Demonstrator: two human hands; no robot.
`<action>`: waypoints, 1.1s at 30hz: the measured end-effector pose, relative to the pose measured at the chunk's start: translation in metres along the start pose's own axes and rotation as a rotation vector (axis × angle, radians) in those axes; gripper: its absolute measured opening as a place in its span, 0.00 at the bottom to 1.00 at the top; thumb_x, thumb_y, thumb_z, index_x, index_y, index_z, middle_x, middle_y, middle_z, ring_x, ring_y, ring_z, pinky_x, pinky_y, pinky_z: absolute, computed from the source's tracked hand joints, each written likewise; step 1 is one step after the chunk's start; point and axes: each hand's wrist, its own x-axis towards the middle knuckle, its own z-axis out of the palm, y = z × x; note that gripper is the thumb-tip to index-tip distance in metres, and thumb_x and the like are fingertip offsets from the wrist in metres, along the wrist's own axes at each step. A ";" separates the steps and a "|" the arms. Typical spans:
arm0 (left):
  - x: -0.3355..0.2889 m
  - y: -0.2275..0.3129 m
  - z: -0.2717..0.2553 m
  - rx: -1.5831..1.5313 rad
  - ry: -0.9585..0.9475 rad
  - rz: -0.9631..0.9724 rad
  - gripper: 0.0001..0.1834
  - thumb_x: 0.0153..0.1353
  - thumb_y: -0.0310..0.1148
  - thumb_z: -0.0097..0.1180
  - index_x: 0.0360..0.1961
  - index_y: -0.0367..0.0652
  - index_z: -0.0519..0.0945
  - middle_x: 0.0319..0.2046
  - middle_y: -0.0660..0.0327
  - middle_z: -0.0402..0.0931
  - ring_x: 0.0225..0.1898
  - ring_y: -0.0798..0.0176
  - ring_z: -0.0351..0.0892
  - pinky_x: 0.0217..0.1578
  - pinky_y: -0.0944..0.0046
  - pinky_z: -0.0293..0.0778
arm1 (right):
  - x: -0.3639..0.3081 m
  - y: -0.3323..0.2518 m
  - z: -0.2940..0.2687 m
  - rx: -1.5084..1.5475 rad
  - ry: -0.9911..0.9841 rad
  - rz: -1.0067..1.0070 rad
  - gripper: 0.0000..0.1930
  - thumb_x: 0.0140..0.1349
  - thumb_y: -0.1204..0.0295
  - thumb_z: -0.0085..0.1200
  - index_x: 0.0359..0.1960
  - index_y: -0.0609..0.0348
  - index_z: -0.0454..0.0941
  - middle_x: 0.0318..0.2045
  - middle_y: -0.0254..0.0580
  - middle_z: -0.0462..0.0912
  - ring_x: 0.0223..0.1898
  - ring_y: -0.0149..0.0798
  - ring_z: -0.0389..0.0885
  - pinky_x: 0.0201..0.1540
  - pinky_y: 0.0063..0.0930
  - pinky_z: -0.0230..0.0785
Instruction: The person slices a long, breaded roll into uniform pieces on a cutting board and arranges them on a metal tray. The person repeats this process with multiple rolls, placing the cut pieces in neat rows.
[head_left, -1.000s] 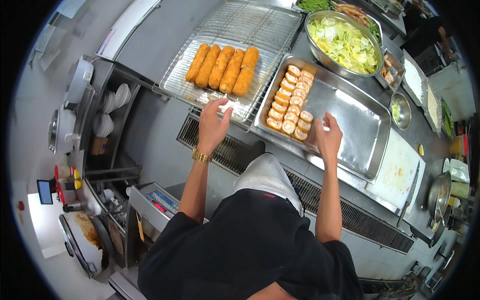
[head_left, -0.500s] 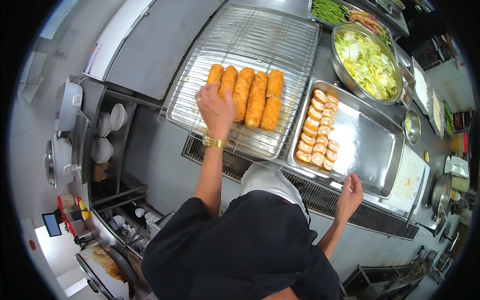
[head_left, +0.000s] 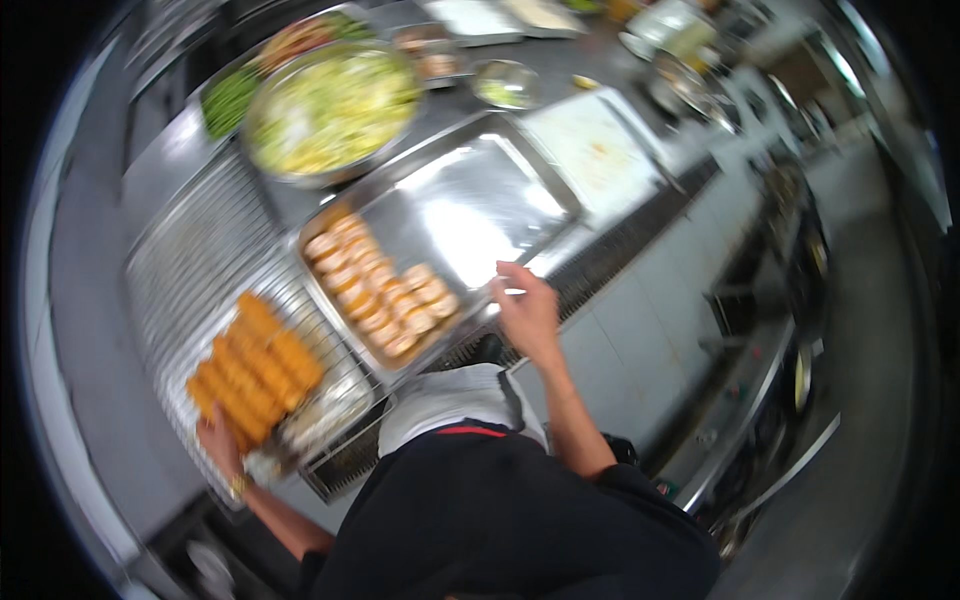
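Note:
Several golden breaded rolls (head_left: 255, 375) lie side by side on a wire rack (head_left: 205, 225) at the left. My left hand (head_left: 218, 442) is at the near end of the outermost roll and touches it; blur hides whether its fingers close round it. To the right, a deep metal tray (head_left: 470, 205) has rows of sliced rolls (head_left: 365, 285) with pale middles along its left side. By the tray's near edge my right hand (head_left: 528, 308) hangs with thumb and fingers bent but apart, and I see nothing held in it.
Beyond the tray stands a large bowl of chopped leafy greens (head_left: 335, 110), beside green beans (head_left: 230, 102). A small metal bowl (head_left: 505, 86) sits farther back. Right of the tray lies a white cutting board (head_left: 590, 150) with a knife (head_left: 640, 137) along its far edge.
My view has swung to the right, so the rack and tray appear farther left and turned. My left hand has shifted from atop the outermost roll to its near end. My right hand stays by the tray.

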 end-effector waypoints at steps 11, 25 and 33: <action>-0.053 0.174 0.098 -0.274 -0.033 0.097 0.28 0.81 0.53 0.62 0.51 0.31 0.84 0.41 0.56 0.87 0.36 0.62 0.82 0.38 0.56 0.81 | -0.019 0.087 -0.160 0.098 0.616 0.096 0.17 0.75 0.68 0.66 0.60 0.61 0.89 0.51 0.44 0.93 0.46 0.35 0.91 0.50 0.30 0.83; -0.213 0.412 0.349 -0.732 -0.693 0.190 0.29 0.83 0.55 0.56 0.65 0.38 0.80 0.47 0.58 0.85 0.39 0.63 0.84 0.43 0.60 0.82 | 0.012 0.214 -0.344 0.240 0.531 0.267 0.20 0.76 0.63 0.62 0.61 0.64 0.88 0.51 0.52 0.95 0.50 0.45 0.95 0.57 0.38 0.85; -0.308 0.464 0.509 -0.248 -1.043 0.322 0.13 0.81 0.39 0.63 0.53 0.39 0.84 0.35 0.67 0.83 0.32 0.73 0.80 0.33 0.68 0.77 | 0.098 0.212 -0.397 0.017 0.278 0.208 0.19 0.75 0.64 0.64 0.58 0.67 0.89 0.41 0.50 0.94 0.44 0.40 0.93 0.52 0.34 0.83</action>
